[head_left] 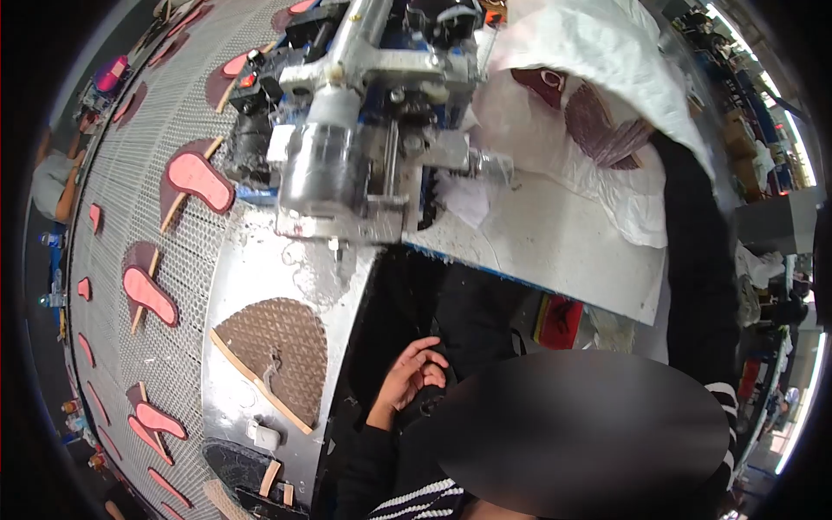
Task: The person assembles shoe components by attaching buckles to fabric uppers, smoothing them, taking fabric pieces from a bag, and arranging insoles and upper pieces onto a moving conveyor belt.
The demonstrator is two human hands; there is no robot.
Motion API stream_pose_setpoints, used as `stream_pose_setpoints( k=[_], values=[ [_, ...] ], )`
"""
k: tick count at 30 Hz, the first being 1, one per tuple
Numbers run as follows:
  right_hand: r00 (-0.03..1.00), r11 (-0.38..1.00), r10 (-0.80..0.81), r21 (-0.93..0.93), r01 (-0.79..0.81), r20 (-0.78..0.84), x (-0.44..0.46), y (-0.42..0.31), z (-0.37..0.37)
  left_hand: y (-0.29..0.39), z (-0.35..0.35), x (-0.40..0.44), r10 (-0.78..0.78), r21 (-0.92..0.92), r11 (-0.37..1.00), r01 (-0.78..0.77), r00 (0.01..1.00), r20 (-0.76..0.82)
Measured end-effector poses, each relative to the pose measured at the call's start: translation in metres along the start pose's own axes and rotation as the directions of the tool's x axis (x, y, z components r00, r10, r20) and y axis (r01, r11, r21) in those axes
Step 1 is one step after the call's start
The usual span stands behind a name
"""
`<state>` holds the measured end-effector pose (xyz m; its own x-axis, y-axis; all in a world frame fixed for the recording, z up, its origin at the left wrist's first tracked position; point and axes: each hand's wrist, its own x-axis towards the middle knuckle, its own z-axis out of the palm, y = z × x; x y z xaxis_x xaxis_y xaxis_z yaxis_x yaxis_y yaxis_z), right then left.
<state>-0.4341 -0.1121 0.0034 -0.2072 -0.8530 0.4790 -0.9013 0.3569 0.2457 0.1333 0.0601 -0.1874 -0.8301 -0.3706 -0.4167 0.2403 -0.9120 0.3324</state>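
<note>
My left hand is held low in front of my body, below the table edge. Its fingers are loosely bent and apart, with nothing between them. On the right, my black-sleeved right arm reaches up to a white plastic bag. There my right hand, dark and poorly defined, closes over a maroon patterned shoe upper. Another maroon piece with a pale ring mark lies beside it. A brown quilted upper with a tan edge strip rests on the metal plate to the left.
A machine with a metal cylinder stands ahead, over the plate. On the left, a mesh conveyor carries several pink insoles with maroon uppers. A white earbud case and a black tray sit near the plate's front. A red box is under the table.
</note>
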Motion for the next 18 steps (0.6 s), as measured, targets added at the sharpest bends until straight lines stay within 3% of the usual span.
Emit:
stream_pose_setpoints(
  k=[3, 4, 5, 7, 8, 11, 14, 15, 18],
  values=[
    [0.964, 0.966, -0.252, 0.039, 0.256, -0.088, -0.076, -0.054, -0.021, -0.002, -0.003, 0.000, 0.024, -0.059, 0.998, -0.021, 0.998, 0.061],
    [0.939, 0.966, -0.245, 0.144, 0.215, 0.242, -0.094, -0.081, -0.036, -0.005, -0.003, -0.003, 0.037, -0.089, 0.996, -0.032, 0.997, 0.065],
    [0.875, 0.921, -0.362, 0.266, 0.283, 0.323, -0.116, -0.091, -0.041, -0.006, -0.004, -0.004, 0.040, -0.083, 0.996, -0.033, 0.996, 0.075],
    [0.915, 0.907, -0.326, 0.352, 0.232, 0.238, -0.142, -0.104, -0.036, -0.006, -0.003, -0.007, 0.041, -0.089, 0.995, -0.035, 0.997, 0.066],
    [0.897, 0.916, -0.282, 0.375, 0.145, 0.341, -0.138, -0.107, -0.051, -0.005, -0.002, -0.008, 0.044, -0.087, 0.995, -0.038, 0.997, 0.062],
    [0.907, 0.862, -0.258, 0.503, 0.061, 0.332, -0.134, -0.111, -0.075, -0.002, 0.002, -0.008, 0.040, -0.075, 0.996, -0.038, 0.999, 0.031],
    [0.868, 0.809, -0.134, 0.559, -0.182, 0.477, -0.132, -0.118, -0.094, -0.002, 0.001, -0.006, 0.043, -0.077, 0.996, -0.040, 0.999, 0.030],
    [0.893, 0.806, -0.104, 0.564, -0.182, 0.438, -0.136, -0.120, -0.097, -0.003, 0.002, -0.005, 0.042, -0.081, 0.996, -0.039, 0.999, 0.032],
    [0.968, 0.815, 0.055, 0.549, -0.184, 0.243, -0.149, -0.143, -0.116, 0.009, 0.023, -0.009, 0.005, 0.277, 0.961, 0.007, 0.999, -0.041]
  ],
)
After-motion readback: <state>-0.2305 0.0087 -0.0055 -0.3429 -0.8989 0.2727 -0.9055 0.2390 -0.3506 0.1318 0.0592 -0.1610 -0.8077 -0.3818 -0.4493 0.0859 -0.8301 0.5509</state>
